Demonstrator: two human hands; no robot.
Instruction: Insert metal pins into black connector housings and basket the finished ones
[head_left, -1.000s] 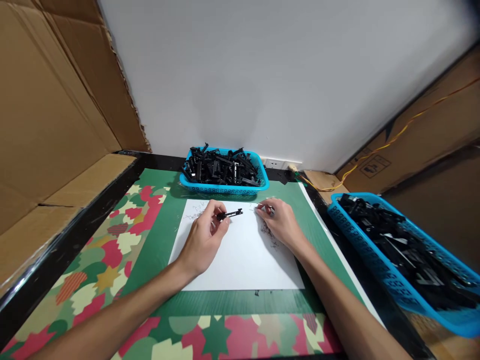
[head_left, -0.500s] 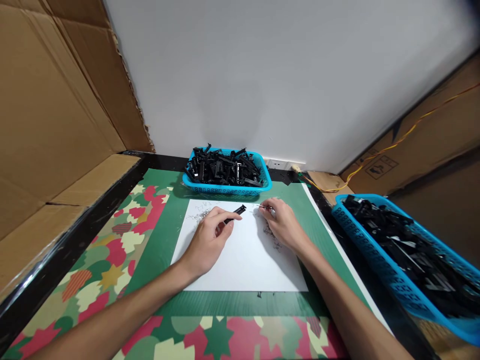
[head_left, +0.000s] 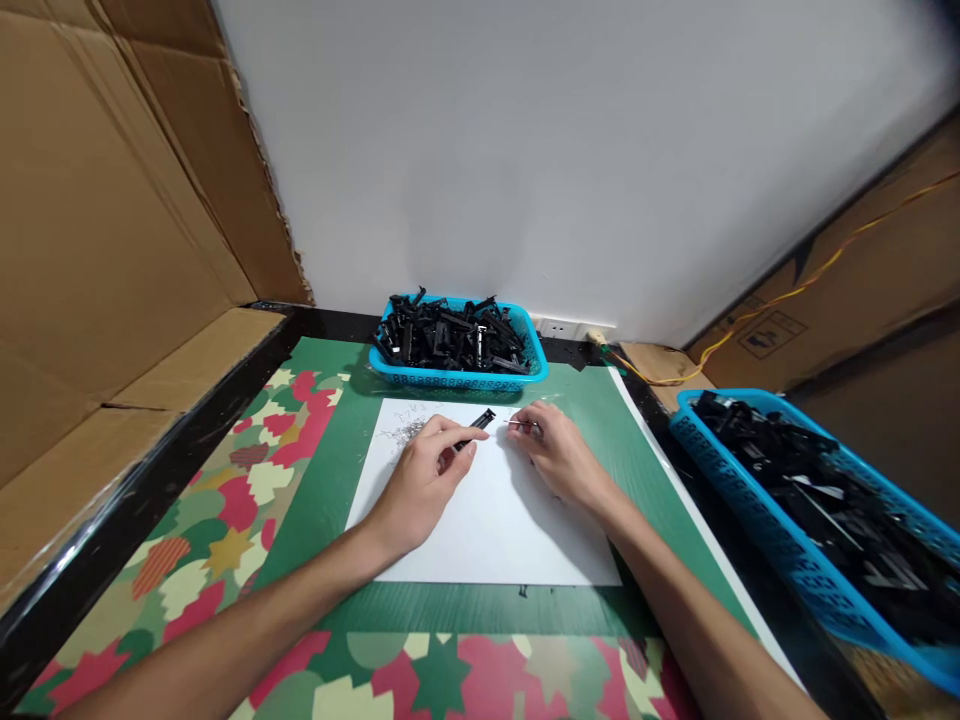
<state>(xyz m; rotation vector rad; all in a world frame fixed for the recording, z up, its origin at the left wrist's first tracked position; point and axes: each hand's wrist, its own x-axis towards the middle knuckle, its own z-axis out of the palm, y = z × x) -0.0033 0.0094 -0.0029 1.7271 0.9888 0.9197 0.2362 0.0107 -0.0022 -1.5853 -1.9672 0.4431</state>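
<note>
My left hand point(head_left: 427, 475) is closed around a narrow black plastic part point(head_left: 480, 420), whose far end sticks out past the fingers, tilted up to the right. Across from it, my right hand point(head_left: 553, 445) pinches a thin metal tool point(head_left: 513, 423) with its tip pointing left, a short gap away from the black part. Most of the tool is hidden by the fingers, so its kind is unclear. Both hands are over a white sheet of paper point(head_left: 480, 540). Tiny wire-like metal pieces point(head_left: 409, 430) lie scattered on the sheet beyond my left hand.
A blue basket point(head_left: 457, 380) heaped with black plastic parts point(head_left: 439, 335) stands behind the paper. To the right is a larger blue basket point(head_left: 757, 530) of similar parts. Cardboard point(head_left: 90, 200) walls the left side. A yellow cable point(head_left: 675, 378) runs from a socket point(head_left: 556, 328).
My right hand has shifted slightly left and down, bringing the metal tool closer to the black part. My left hand keeps its hold on the part, nearly still. The view has moved slightly.
</note>
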